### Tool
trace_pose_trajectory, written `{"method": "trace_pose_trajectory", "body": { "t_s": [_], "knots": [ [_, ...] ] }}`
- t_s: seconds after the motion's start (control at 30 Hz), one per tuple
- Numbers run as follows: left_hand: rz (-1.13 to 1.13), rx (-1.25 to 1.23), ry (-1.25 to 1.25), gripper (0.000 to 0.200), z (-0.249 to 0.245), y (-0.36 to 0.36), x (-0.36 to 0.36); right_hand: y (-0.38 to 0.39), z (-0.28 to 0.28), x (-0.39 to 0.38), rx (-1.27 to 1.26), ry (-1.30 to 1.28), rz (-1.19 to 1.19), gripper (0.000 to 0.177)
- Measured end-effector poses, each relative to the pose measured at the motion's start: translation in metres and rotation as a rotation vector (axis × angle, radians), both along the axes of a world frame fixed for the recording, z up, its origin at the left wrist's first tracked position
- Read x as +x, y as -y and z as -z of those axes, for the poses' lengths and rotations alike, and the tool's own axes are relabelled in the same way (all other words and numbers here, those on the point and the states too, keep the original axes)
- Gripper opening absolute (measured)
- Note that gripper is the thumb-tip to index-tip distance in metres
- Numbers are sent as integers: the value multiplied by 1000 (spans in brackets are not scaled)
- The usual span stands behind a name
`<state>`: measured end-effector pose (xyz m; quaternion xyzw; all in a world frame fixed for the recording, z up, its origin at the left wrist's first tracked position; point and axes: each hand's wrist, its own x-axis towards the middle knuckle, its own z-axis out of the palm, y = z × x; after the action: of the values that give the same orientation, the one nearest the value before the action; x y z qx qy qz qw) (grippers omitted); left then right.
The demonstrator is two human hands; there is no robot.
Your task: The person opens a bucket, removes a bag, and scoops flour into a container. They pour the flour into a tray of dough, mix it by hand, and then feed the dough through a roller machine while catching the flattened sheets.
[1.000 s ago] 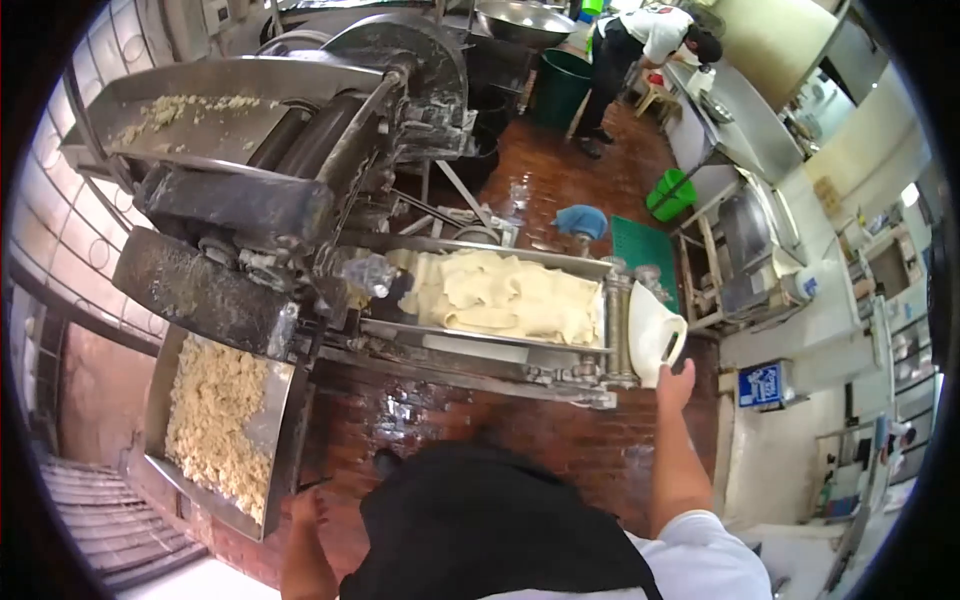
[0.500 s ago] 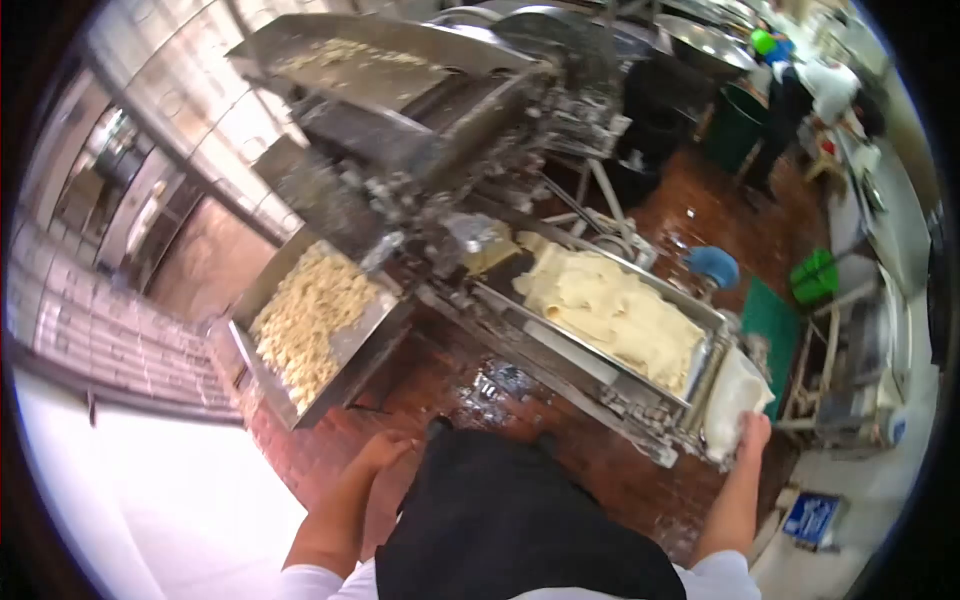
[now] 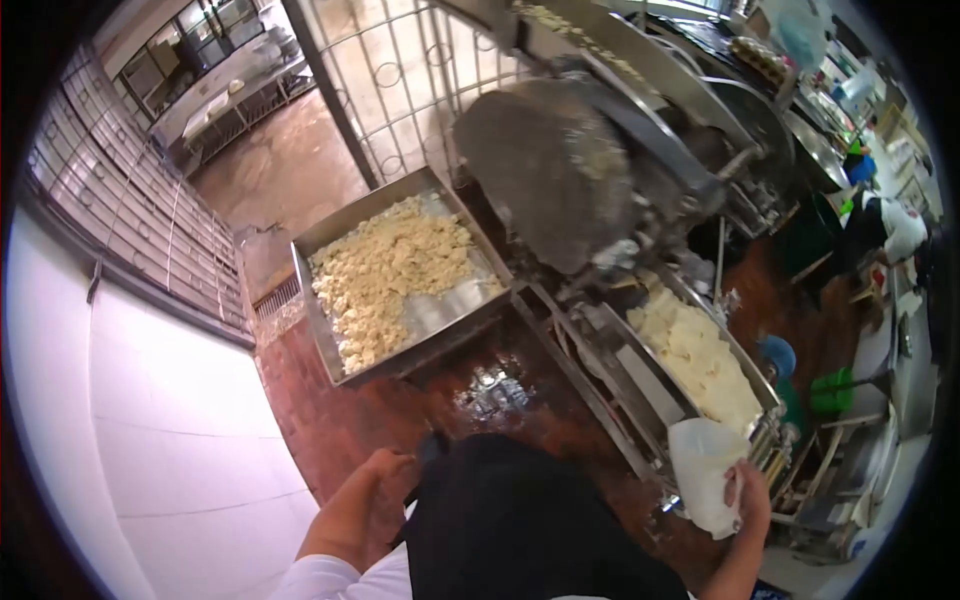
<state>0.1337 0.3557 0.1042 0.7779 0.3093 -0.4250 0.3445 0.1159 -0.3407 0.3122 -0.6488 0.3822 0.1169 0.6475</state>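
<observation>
At the lower right, my right hand (image 3: 748, 492) grips a white plastic pitcher (image 3: 700, 465), its wide mouth facing up and towards the machine. The pitcher is beside the near end of a long metal tray (image 3: 768, 392) that holds a pale, creamy, dough-like mass (image 3: 700, 355). My left hand (image 3: 388, 464) hangs in front of my body, left of my black apron (image 3: 520, 525). Its fingers are loosely bent and apart, with nothing seen in them.
A square metal tray (image 3: 440, 318) of pale crumbly lumps (image 3: 395, 265) stands ahead on the left. Behind it rises a large metal machine (image 3: 560, 180). The red tiled floor (image 3: 400, 405) looks wet. A person (image 3: 895, 230) works far right, near a green bucket (image 3: 830, 390).
My view has turned left, bringing more of the lump tray and barred gate into sight. My right hand has brought the pitcher closer to me, and its mouth now shows.
</observation>
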Motion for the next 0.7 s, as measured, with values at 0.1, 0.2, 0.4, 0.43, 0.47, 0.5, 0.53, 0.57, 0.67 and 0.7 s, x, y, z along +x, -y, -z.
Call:
{"method": "trace_pose_trajectory", "body": {
  "t_s": [0.1, 0.2, 0.4, 0.43, 0.47, 0.5, 0.53, 0.57, 0.67, 0.7],
  "knots": [
    [-21, -87, 165, 44, 16, -58, 7, -106, 20, 38, -18, -30, -175, 29],
    [-34, -100, 281, 43, 8, -124, 19, -211, 26, 84, 22, -66, -382, 25],
    [-365, -136, 174, 39, -33, -223, 76, -367, 22, 171, 50, -6, -577, 29],
    [-410, -124, 232, 38, -28, -235, 86, -383, 24, 188, 34, 15, -624, 30],
    [-456, -108, 290, 37, -26, -242, 95, -397, 26, 207, 30, 12, -636, 30],
    [-508, -149, 284, 40, -23, -246, 104, -411, 29, 227, -54, -8, -725, 32],
    [-516, -145, 283, 40, -23, -244, 113, -425, 33, 249, -135, -26, -812, 34],
    [-559, -144, 275, 43, -26, -239, 122, -441, 39, 273, -130, -26, -820, 34],
    [-560, -121, 213, 52, -32, -236, 151, -482, 82, 347, -251, 47, -896, 37],
    [-586, -102, 312, 58, -27, -244, 160, -494, 114, 375, -283, 91, -905, 37]
  ]
}}
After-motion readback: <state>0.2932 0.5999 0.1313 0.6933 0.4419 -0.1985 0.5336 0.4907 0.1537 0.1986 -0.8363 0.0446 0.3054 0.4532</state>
